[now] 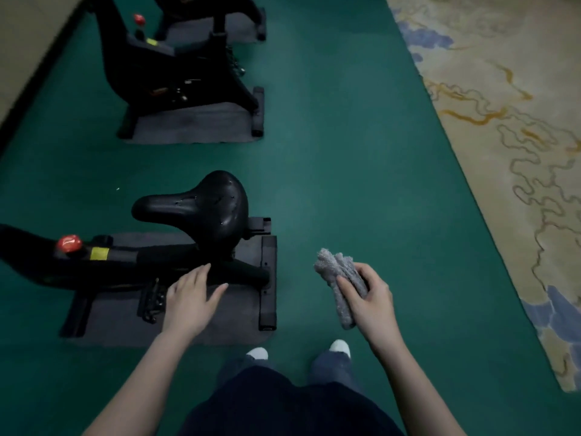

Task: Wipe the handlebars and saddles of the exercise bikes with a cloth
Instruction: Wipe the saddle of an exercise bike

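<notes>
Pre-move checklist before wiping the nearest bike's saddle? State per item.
1. Folded grey fuzzy cloth gripped by right hand: ok.
2. Nearest bike's black padded saddle uncovered: ok.
3. Cloth touching saddle: not ok; it is held apart, off to the right.
4. Left hand free, fingers straight: ok.
5. Left hand touching black bike frame: cannot tell.
6. Saddle clean: cannot tell, too dim.

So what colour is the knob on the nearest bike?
The knob is red, seen best in the head view, left of the saddle.
</notes>
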Available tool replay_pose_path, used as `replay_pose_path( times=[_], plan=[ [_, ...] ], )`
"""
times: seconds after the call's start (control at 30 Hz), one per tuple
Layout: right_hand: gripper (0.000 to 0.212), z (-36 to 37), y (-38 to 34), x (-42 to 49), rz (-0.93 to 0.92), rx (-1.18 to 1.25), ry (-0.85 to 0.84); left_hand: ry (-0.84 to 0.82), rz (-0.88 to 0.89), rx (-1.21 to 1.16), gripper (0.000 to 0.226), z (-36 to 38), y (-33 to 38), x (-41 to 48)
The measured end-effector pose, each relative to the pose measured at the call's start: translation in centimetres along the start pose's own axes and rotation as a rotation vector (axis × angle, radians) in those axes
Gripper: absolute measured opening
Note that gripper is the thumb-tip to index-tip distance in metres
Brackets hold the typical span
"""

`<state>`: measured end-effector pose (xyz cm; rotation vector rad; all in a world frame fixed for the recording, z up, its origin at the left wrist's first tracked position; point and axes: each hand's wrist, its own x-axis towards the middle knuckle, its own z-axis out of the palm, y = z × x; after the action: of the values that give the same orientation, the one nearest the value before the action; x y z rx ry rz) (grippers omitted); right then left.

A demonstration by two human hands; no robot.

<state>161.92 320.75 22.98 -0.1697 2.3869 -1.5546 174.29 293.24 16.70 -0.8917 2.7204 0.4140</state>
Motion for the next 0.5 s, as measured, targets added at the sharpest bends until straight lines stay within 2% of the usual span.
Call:
replay_pose_path(
  times=[0.1,0.27,0.5],
  plan=[
    [0.010,-4.5,1.2,2.1,-0.024,-0.009,-0.053,0.048,-0.111,-0.055,0.067,0.9,3.7,-1.3],
    [0.010,-10.1,3.3,5.0,-0.008,0.006,-0.103,0.121,-0.181,-0.133,0.067,1.7,9.6,-2.7],
    [0.014,-11.8,3.5,9.2,-0.053,-0.029,-0.201,0.172,-0.297,-0.144,0.067,1.6,12.3,-3.2]
  ],
)
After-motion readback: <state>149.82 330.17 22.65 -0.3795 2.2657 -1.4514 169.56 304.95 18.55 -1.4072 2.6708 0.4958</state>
